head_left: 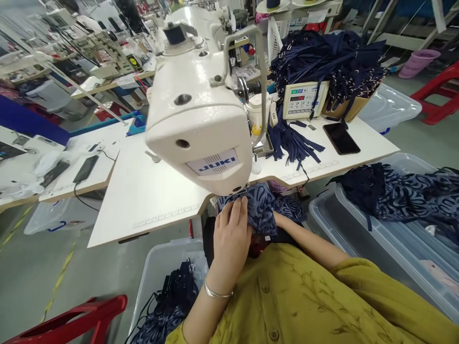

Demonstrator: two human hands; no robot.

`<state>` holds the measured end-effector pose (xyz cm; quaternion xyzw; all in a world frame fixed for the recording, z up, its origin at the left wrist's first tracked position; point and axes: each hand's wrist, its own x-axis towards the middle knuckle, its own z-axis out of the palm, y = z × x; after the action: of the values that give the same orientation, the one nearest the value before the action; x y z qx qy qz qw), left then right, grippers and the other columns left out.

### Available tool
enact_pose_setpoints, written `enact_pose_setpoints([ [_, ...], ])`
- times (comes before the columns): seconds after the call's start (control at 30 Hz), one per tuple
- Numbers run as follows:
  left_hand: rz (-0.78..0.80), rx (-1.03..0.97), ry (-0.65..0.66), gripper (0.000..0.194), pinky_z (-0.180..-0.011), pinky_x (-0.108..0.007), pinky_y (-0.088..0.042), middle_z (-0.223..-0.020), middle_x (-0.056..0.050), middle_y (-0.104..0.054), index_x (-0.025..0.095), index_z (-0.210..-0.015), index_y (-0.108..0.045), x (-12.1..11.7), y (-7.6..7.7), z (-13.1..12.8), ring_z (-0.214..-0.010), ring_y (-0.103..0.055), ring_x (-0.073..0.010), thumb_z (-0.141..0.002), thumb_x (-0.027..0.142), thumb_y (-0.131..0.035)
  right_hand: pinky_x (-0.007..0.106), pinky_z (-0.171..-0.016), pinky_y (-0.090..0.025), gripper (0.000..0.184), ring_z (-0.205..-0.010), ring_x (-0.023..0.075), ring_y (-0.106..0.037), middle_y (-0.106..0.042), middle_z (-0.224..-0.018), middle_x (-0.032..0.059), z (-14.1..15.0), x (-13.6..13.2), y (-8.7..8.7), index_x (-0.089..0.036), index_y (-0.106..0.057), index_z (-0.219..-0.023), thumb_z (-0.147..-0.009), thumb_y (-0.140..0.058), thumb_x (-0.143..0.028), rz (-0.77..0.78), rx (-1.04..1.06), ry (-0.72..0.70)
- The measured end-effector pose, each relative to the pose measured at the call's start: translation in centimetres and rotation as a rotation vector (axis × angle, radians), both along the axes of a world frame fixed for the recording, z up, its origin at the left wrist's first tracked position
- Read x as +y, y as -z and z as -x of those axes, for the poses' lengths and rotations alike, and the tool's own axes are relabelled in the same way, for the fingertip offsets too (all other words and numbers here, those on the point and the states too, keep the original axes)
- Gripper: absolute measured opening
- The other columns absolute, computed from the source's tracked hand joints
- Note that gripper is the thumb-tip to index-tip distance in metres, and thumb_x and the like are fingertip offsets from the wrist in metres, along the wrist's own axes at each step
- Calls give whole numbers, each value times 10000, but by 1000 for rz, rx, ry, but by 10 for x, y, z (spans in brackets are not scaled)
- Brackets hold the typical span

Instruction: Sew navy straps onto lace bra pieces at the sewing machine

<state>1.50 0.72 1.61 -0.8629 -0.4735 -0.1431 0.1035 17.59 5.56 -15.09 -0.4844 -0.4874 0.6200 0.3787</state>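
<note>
A navy garment piece with a swirl pattern [261, 205] lies beneath the head of a white JUKI sewing machine [201, 110], partly hidden by it. My left hand [233, 224], a silver bangle at its wrist, grips the cloth's left side close to the needle area. Its fingers are together, with their tips on the fabric; the thumb is out of sight. To the right, my right hand [280, 220] reaches in behind the hanging cloth. Only its wrist side shows, and its fingers are covered by the fabric.
Navy straps [330, 62] are heaped behind the control panel [304, 100]. A phone [341, 138] lies on the white table [158, 191]. Plastic bins with patterned garments stand at lower left [150, 267] and right [333, 215]. A red stool [71, 320] is at lower left.
</note>
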Motion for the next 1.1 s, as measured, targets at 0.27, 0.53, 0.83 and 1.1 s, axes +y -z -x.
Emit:
enact_pose_setpoints([
  [0.27, -126, -4, 89, 438, -886, -440, -503, -1145, -151, -612, 97, -1252, -542, -5, 13, 14, -1046, -539, -310, -815, 87, -524, 387, -704, -540, 798, -771, 245, -675, -712, -805, 94, -59, -8, -63, -186, -679, -948, -806, -233, -832, 169, 394, -29],
  [0.53, 247, -190, 219, 781, -1034, -536, -420, -1419, -203, -411, 181, -1455, -317, -33, 4, 35, -1303, -415, -372, -816, 455, -674, 227, -653, -467, 205, -690, 119, -604, -661, -796, 0, -61, -37, -131, -206, -636, -903, -900, -581, -404, -234, 9, -119],
  [0.83, 825, -791, -1, 318, -676, -248, -514, -876, -30, -687, 207, -997, -622, -21, -11, 24, -785, -648, -172, -918, 492, -504, 248, -812, -473, 245, -894, 152, -665, -721, -996, 11, -27, -43, -185, -242, -662, -1058, -966, -454, -332, -625, -229, -422],
  [1.1, 380, -510, 53, 288, -718, -256, -475, -914, -34, -679, 215, -988, -613, 10, -19, 22, -845, -638, -170, -1001, 318, -345, 353, -778, -401, 220, -890, 255, -591, -641, -844, 84, -147, 58, -113, -189, -526, -785, -831, -621, -382, -103, -759, 557],
])
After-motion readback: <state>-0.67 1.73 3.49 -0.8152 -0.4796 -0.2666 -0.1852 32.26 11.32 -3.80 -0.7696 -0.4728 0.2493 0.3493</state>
